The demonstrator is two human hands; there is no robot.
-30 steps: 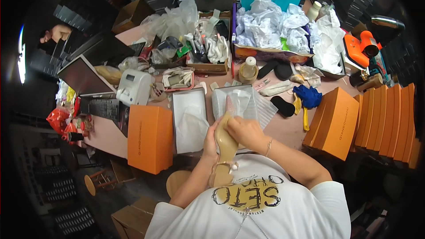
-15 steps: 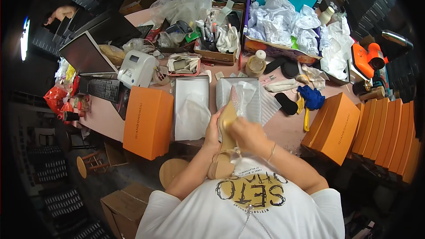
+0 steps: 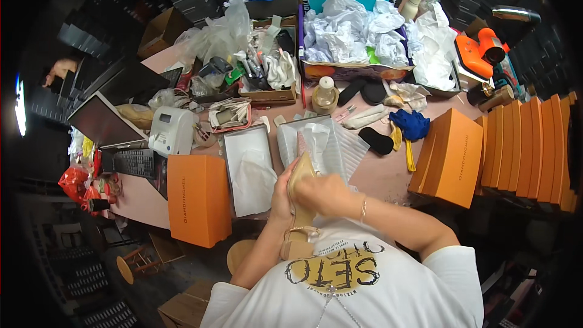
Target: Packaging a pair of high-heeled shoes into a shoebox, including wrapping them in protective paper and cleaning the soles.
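My left hand (image 3: 281, 197) is closed around the side of a beige heeled sandal (image 3: 302, 170). The sandal's pink, glittery toe points away from me, and its ankle strap and block heel (image 3: 296, 249) lie near my shirt. Curled fingers of my right hand (image 3: 331, 194) press on the tan insole; anything inside them is hidden. Just beyond the sandal lies an open shoebox part (image 3: 284, 146) lined with white paper. To its left is a second one (image 3: 246, 140), with crumpled white tissue (image 3: 255, 173) in it.
An orange box (image 3: 197, 200) stands at the table's left front edge; more orange boxes (image 3: 449, 152) line the right. Behind are a white label printer (image 3: 173, 130), a bottle (image 3: 325, 100), a blue cloth (image 3: 410, 126), black pads (image 3: 375, 140) and a carton of crumpled paper (image 3: 358, 73).
The whole view has shifted, so the table's things sit further left. My left hand still grips the sandal, and my right hand has moved slightly over its insole.
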